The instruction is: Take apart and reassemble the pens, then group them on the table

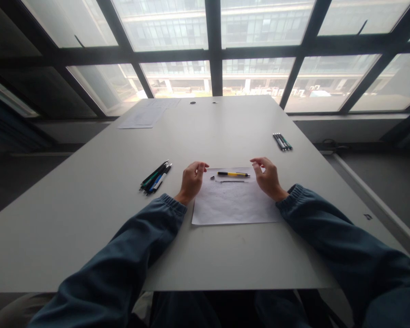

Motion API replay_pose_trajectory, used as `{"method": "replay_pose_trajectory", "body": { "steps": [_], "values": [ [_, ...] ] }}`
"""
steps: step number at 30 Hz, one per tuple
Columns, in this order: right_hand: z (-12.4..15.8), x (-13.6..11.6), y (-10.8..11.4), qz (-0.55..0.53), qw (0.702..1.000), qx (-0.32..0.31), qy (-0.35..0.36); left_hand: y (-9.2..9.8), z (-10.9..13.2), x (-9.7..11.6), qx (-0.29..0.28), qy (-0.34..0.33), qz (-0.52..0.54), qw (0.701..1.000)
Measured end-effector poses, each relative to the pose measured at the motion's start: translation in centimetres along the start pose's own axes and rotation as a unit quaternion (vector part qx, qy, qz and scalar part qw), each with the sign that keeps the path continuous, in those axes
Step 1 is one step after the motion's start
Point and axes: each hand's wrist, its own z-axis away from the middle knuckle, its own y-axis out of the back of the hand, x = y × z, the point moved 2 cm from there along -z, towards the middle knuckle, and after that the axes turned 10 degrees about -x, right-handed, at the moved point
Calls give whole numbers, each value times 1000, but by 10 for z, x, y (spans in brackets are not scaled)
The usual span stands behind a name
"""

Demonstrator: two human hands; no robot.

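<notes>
A white sheet of paper point(234, 202) lies on the grey table point(89, 218) in front of me. On its far edge rests a yellow and black pen barrel point(233, 174), with a thin refill point(231, 181) just below it and a small dark cap piece point(212, 177) to the left. My left hand point(192, 181) hovers at the sheet's left top corner, fingers loosely curled and holding nothing visible. My right hand point(267, 176) hovers at the right of the pen parts, fingers half curled, also holding nothing visible.
A bunch of several pens point(155, 177) lies to the left of my left hand. Another small bunch of pens point(282, 141) lies far right. Papers point(145, 115) sit at the far left corner. Large windows stand beyond the table.
</notes>
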Motion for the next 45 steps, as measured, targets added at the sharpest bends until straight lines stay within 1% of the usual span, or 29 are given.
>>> {"method": "replay_pose_trajectory", "body": {
  "steps": [19, 22, 26, 30, 34, 39, 45],
  "values": [
    [0, -4, -1, 4, 1000, -16, 19, 1, 0, 3, -11, -19, -29, 999],
    [0, -6, 0, 8, 999, -22, 24, 0, -1, 4, -19, -41, -44, 998],
    [1, -9, 0, 25, 998, -32, 43, -2, 0, 5, -36, -88, -60, 994],
    [2, -9, -3, 49, 995, -61, 65, -6, 1, 1, -57, -129, -95, 985],
    [5, -7, -8, 71, 986, -116, 93, -10, 2, -5, -93, -151, -133, 975],
    [6, -5, -11, 92, 975, -172, 110, -11, 2, -5, -122, -163, -160, 966],
    [8, -4, -11, 135, 963, -203, 117, -12, 3, -4, -144, -150, -172, 963]
  ]
}}
